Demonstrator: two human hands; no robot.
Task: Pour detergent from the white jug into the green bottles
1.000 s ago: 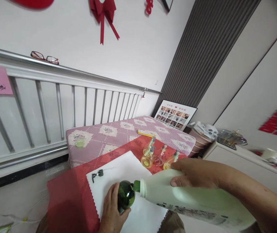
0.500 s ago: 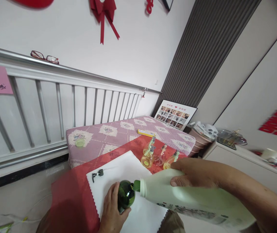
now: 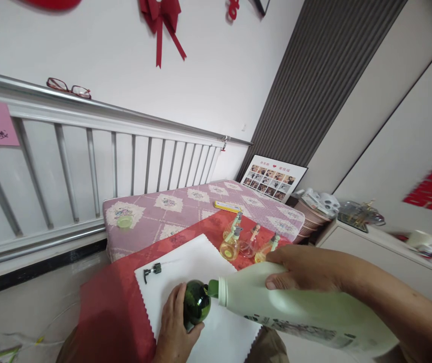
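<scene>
My right hand (image 3: 303, 269) grips a large pale green jug (image 3: 299, 312) tipped on its side, its green spout touching the mouth of a small dark green round bottle (image 3: 197, 304). My left hand (image 3: 174, 327) wraps around that small bottle from below, holding it over a white cloth (image 3: 189, 267). A black pump cap (image 3: 151, 271) lies on the cloth to the left. Several small bottles of yellow liquid (image 3: 233, 244) with pump tops stand just beyond the cloth on a red cloth (image 3: 110, 312).
A low table with a pink patterned cover (image 3: 185, 201) holds a pale green lid (image 3: 124, 222) and a yellow strip (image 3: 226, 206). A white radiator (image 3: 87, 166) runs behind, with red glasses (image 3: 68, 88) on top. A photo frame (image 3: 272, 178) and a cluttered white cabinet (image 3: 371, 242) stand at the right.
</scene>
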